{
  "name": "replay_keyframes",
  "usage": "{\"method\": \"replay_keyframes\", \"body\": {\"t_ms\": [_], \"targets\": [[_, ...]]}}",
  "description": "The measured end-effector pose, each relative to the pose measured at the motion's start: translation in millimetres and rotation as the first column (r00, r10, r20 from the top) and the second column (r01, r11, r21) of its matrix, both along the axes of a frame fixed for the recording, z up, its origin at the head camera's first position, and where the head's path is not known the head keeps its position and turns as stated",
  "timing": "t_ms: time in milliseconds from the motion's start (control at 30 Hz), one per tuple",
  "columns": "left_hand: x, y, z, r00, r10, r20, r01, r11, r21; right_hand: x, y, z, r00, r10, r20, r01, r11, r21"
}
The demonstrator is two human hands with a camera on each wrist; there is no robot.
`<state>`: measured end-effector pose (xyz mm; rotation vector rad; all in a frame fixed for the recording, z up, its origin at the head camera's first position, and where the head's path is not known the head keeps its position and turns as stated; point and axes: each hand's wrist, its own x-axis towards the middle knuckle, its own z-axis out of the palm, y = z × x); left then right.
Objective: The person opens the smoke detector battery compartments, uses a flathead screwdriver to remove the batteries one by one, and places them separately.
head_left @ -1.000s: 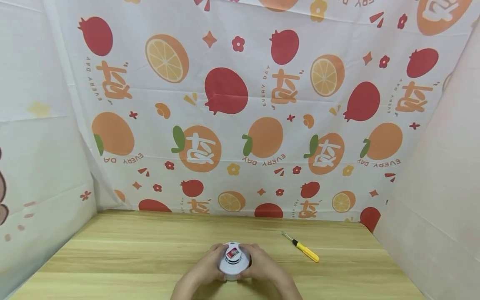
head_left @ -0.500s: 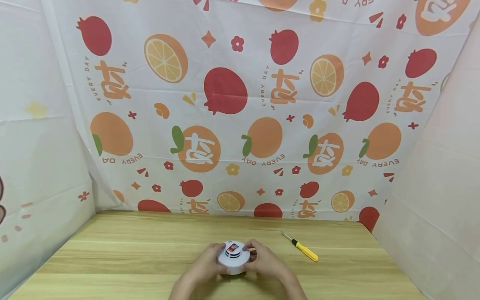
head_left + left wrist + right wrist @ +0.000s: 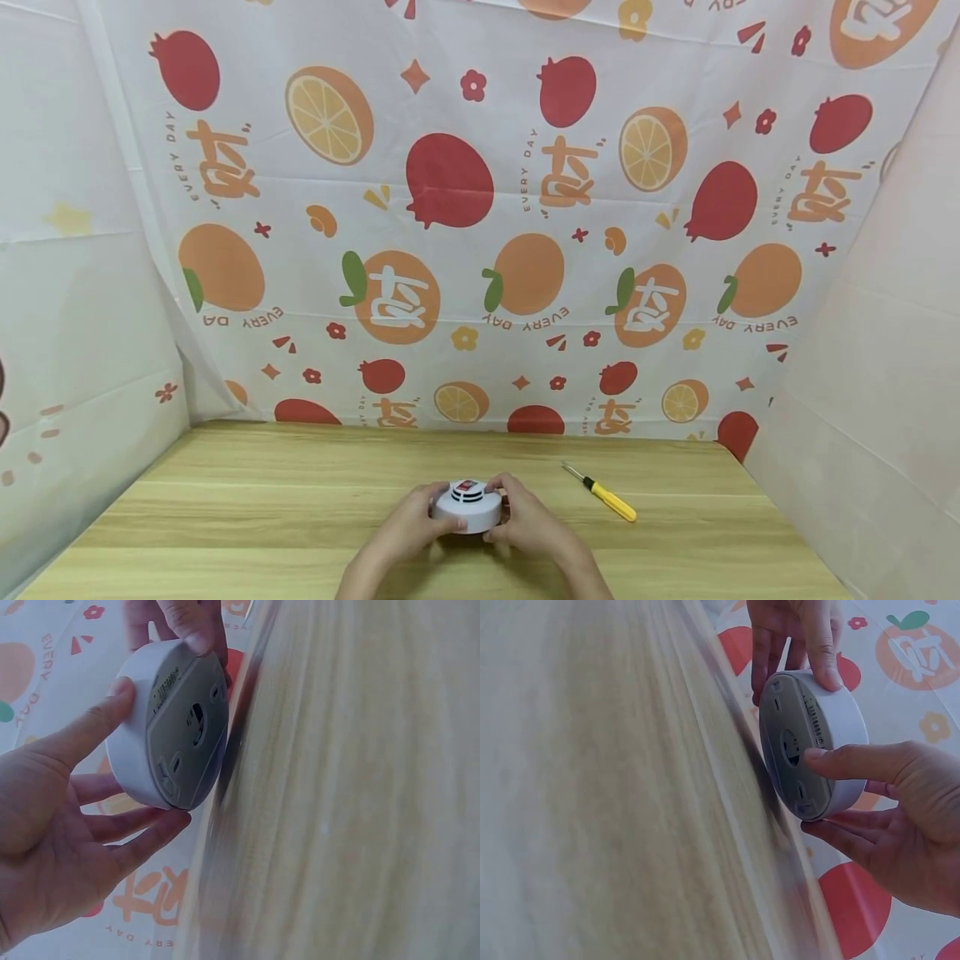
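Note:
A round white smoke detector [image 3: 474, 515] with a vented dome and a red label on top is held between both hands, low in the head view. My left hand [image 3: 414, 520] grips its left side, thumb on the near rim. From the right, my right hand [image 3: 527, 518] pinches the rim. In the left wrist view the grey base of the smoke detector [image 3: 191, 724] shows, with slots and a central opening, lifted off the table. The right wrist view has the right thumb [image 3: 840, 760] lying over the edge of that base.
A screwdriver [image 3: 609, 500] with a yellow handle lies on the wooden table [image 3: 300, 500], right of the hands. Behind the table hangs a fruit-print cloth [image 3: 465, 358], and pale cloths enclose both sides.
The smoke detector has tipped so its near side wall faces the head camera more and its top faces away. Both hands have shifted their fingers around the rim, still holding it.

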<state>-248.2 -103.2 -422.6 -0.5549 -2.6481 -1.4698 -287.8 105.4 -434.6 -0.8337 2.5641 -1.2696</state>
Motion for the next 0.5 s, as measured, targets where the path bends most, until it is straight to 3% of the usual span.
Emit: {"method": "replay_keyframes", "body": {"t_ms": [333,500], "targets": [[-1.4,-3.5,-4.0,0.999,-0.025,-0.033,0.024,1.0,-0.013,0.1,1.0,1.5,0.999,-0.037,0.003,0.037,0.997,-0.07],[-0.9,-2.4,-6.7,0.997,0.001,-0.071,-0.001,1.0,-0.002,0.3,1.5,3.4,0.999,-0.035,-0.018,0.033,0.993,-0.109]]}}
